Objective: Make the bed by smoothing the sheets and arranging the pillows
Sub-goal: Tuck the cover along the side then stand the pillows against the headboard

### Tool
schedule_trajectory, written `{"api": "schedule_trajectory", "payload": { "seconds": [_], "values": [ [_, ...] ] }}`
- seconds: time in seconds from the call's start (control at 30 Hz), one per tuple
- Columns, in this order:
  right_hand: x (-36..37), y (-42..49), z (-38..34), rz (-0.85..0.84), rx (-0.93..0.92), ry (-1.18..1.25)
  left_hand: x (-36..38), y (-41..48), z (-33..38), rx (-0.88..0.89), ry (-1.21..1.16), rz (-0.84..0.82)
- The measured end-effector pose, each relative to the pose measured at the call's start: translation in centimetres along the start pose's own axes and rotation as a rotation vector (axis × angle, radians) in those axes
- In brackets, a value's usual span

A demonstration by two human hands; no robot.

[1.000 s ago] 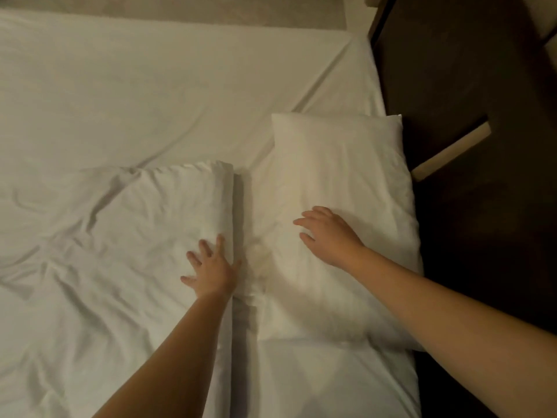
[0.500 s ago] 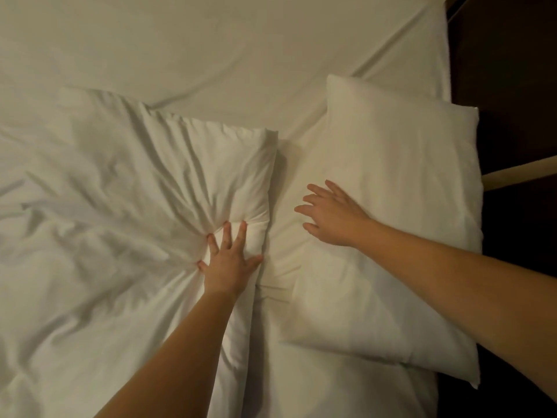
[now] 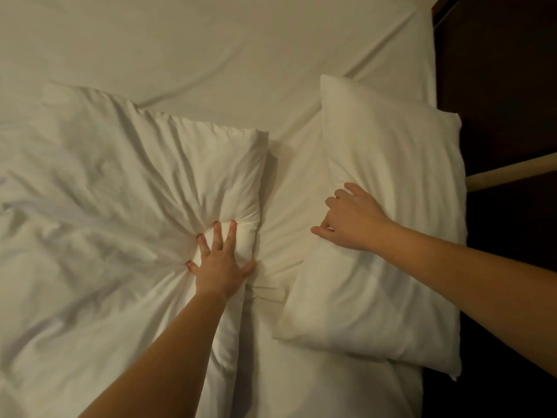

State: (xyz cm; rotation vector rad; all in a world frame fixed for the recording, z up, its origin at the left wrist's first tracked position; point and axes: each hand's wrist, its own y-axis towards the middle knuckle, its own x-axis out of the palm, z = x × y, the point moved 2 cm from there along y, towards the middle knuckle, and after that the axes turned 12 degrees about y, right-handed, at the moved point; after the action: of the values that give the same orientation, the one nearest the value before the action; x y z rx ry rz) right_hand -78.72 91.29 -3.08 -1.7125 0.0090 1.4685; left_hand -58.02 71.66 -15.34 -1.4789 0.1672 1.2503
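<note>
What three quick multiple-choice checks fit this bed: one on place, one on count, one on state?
1. Where is the right pillow?
A mid-bed
B on the floor
C at the right edge of the bed

2. How many pillows show?
A one
B two
C three

3. The left hand is:
A flat, pressing the left pillow
B lifted clear
C a fist

Answers:
1. C, its right side runs along the bed's edge.
2. B, only a left and a right one show.
3. A, spread fingers sink into the creased fabric.
</note>
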Motion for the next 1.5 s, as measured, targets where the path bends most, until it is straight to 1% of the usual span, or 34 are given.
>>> {"api": "schedule_trajectory", "payload": {
  "seconds": [0.13, 0.23, 0.3, 0.4, 0.5, 0.57, 0.63, 0.73, 0.8, 0.87, 0.97, 1.07, 1.2, 1.27, 1.33, 1.37, 1.4, 1.43, 1.5],
  "values": [
    [-2.9, -4.8, 2.3, 0.037, 0.119, 0.004, 0.3, -1.4, 0.4, -0.037, 0.073, 0.04],
    [-5.3, -8.6, 4.1, 0.028, 0.232, 0.021, 0.3, -2.7, 0.7, -0.055, 0.102, 0.095],
    [-6.4, -11.1, 5.6, 0.017, 0.325, 0.016, 0.4, -3.6, 1.1, -0.088, 0.105, 0.1],
    [-7.6, -15.0, 8.0, -0.044, 0.509, -0.025, 0.1, -5.1, 2.2, -0.152, 0.09, 0.077],
    [-7.4, -18.3, 10.0, -0.13, 0.642, -0.138, -0.7, -5.9, 2.9, -0.155, 0.089, 0.063],
    [-6.4, -19.9, 10.9, -0.112, 0.65, -0.219, -1.1, -5.8, 3.1, -0.138, 0.116, 0.081],
    [-4.8, -21.3, 11.7, -0.03, 0.607, -0.219, -1.4, -5.5, 3.0, -0.13, 0.126, 0.138],
    [-2.0, -23.9, 13.2, 0.116, 0.505, -0.044, -2.0, -5.7, 3.5, -0.079, 0.184, 0.181],
    [-0.9, -25.6, 14.6, 0.197, 0.487, 0.054, -2.9, -7.0, 4.3, -0.039, 0.172, 0.194],
    [-0.1, -27.0, 16.3, 0.202, 0.518, 0.104, -4.5, -8.6, 5.0, 0.0, 0.152, 0.25],
    [0.8, -28.9, 18.3, 0.205, 0.536, 0.18, -7.4, -10.0, 5.9, 0.01, 0.144, 0.337],
    [1.0, -29.2, 19.2, 0.195, 0.529, 0.233, -11.7, -10.4, 7.9, 0.025, 0.168, 0.437],
    [0.7, -28.0, 19.5, 0.165, 0.528, 0.315, -19.2, -10.7, 14.3, 0.074, 0.151, 0.575],
    [1.1, -27.8, 19.4, 0.171, 0.53, 0.345, -21.6, -10.5, 19.1, 0.121, 0.138, 0.629],
    [1.2, -27.9, 19.3, 0.172, 0.528, 0.368, -22.2, -10.2, 25.2, 0.207, 0.126, 0.655],
    [1.0, -27.9, 19.3, 0.179, 0.526, 0.379, -21.9, -9.8, 28.4, 0.251, 0.118, 0.635],
    [0.8, -28.0, 19.4, 0.191, 0.523, 0.387, -21.3, -9.3, 31.8, 0.299, 0.097, 0.581],
    [0.6, -28.0, 19.5, 0.2, 0.521, 0.393, -20.4, -8.9, 35.1, 0.346, 0.063, 0.498],
    [0.3, -28.1, 19.7, 0.207, 0.518, 0.406, -17.4, -7.6, 40.8, 0.416, -0.015, 0.281]
  ]
}}
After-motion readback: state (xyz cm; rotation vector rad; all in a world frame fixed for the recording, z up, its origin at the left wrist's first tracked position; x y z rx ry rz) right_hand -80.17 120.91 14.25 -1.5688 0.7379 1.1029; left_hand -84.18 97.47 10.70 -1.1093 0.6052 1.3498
